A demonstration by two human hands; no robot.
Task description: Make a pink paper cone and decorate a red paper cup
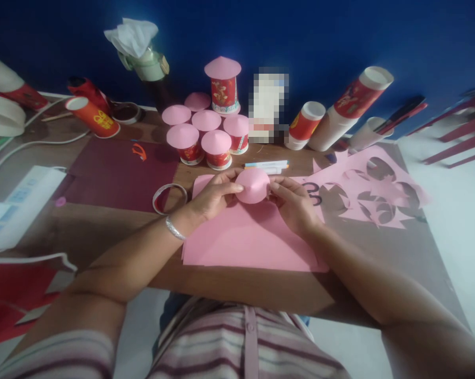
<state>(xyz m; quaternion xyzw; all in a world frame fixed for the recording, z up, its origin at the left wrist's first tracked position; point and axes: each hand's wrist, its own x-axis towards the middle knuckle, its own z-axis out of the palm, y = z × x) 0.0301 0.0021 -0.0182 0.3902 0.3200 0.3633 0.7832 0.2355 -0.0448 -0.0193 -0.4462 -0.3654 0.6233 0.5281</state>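
Note:
A small pink paper cone (pixel 253 185) is held up between my two hands, its point facing me. My left hand (pixel 217 196), with a silver bracelet at the wrist, pinches its left edge, thumb on top. On the opposite edge, my right hand (pixel 295 202) grips it between thumb and fingers. Under both hands lies a stack of pink paper (pixel 249 242). Just beyond the cone are some pens (pixel 266 166). Dark scissor handles (pixel 313 193) show beside my right hand. A roll of tape (pixel 169 199) lies left of my left hand.
Several red paper cups with pink cone roofs (pixel 216 150) stand at the back, one raised above the others. Pink paper scraps with round holes (pixel 364 189) spread to the right. Stacked cups (pixel 352 105) lean at back right. A maroon sheet (pixel 119 173) lies left.

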